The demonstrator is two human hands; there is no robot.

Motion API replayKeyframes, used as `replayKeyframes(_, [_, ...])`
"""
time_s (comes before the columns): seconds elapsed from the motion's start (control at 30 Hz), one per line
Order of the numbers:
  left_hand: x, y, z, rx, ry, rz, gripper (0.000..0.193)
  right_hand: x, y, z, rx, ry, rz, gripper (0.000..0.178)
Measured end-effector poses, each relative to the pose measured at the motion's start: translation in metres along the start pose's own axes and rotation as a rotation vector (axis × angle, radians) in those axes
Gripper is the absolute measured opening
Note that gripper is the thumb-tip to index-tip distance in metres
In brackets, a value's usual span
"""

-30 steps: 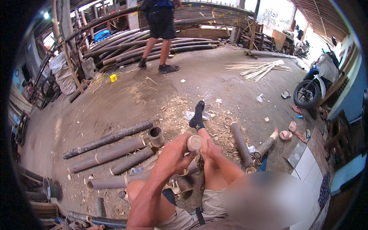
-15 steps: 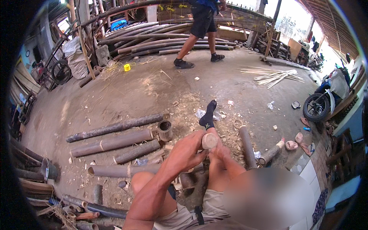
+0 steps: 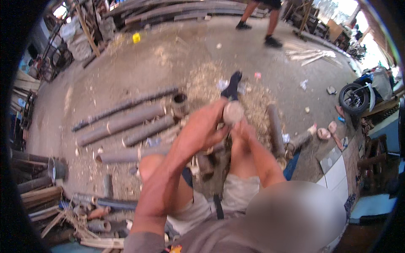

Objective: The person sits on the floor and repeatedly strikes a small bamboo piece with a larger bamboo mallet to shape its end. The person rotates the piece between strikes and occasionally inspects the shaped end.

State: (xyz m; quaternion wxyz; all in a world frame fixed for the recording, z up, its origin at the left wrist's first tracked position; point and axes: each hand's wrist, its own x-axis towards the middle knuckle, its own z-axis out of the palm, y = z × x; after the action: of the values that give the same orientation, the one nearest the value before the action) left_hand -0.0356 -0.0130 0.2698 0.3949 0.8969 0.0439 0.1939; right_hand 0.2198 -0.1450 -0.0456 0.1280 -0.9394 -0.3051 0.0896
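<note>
Left hand (image 3: 206, 128): and here it is, curled firmly about the round piece (image 3: 233, 113), fingers on the far side, thumb on the near one.
Round piece: at the left hand's fingertips, its pale flat end turned up at my camera; the length below is hidden from me.
Right hand (image 3: 244, 130): just below and right of the piece, fingers bunched and blurred; I can't tell what they close on.
Sock (image 3: 231, 86): black, on the outstretched foot, just beyond both hands.
Shavings (image 3: 206, 78): pale litter across the floor (image 3: 143, 69), ahead of the hands and round that foot.
Open tube (image 3: 180, 110): upright, near the left hand on its left, mouth facing up.
Lying tubes: farther left of that hand, a long dark tube (image 3: 126, 109), a thicker brown tube (image 3: 122, 125) and a short tube (image 3: 149, 130), roughly side by side.
Single tube (image 3: 276, 128): over to the right of the right hand, lying flat.
Sticks (image 3: 312, 55): a pale fanned bundle, well beyond the right hand.
Legs (image 3: 272, 23): another person's, dark-shod and set apart, far ahead of the hands.
Motorbike (image 3: 354, 99): far off to the right hand's right.
Poles (image 3: 181, 12): stacked lengthwise, farthest ahead.
</note>
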Motion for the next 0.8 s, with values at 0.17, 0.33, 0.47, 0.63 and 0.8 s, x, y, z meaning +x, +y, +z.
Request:
replayKeyframes(0.17, [-0.008, 0.012, -0.015, -0.035, 0.032, -0.063, 0.041, -0.012, -0.003, -0.003, 0.023, -0.007, -0.035, 0.069])
replayKeyframes(0.33, [-0.018, 0.008, -0.023, -0.008, 0.060, -0.062, 0.040, 0.007, -0.024, -0.010, 0.029, -0.001, -0.061, 0.070])
replayKeyframes(0.47, [-0.022, 0.006, -0.029, 0.017, 0.065, -0.088, 0.043, 0.018, -0.040, -0.011, 0.037, -0.002, -0.076, 0.070])
replayKeyframes(0.63, [-0.025, 0.006, -0.031, 0.073, 0.098, -0.061, 0.045, 0.020, -0.042, -0.013, 0.043, 0.006, -0.088, 0.070])
replayKeyframes(0.8, [-0.027, 0.008, -0.032, 0.051, 0.111, -0.029, 0.046, 0.009, -0.033, -0.015, 0.034, 0.012, -0.091, 0.070])
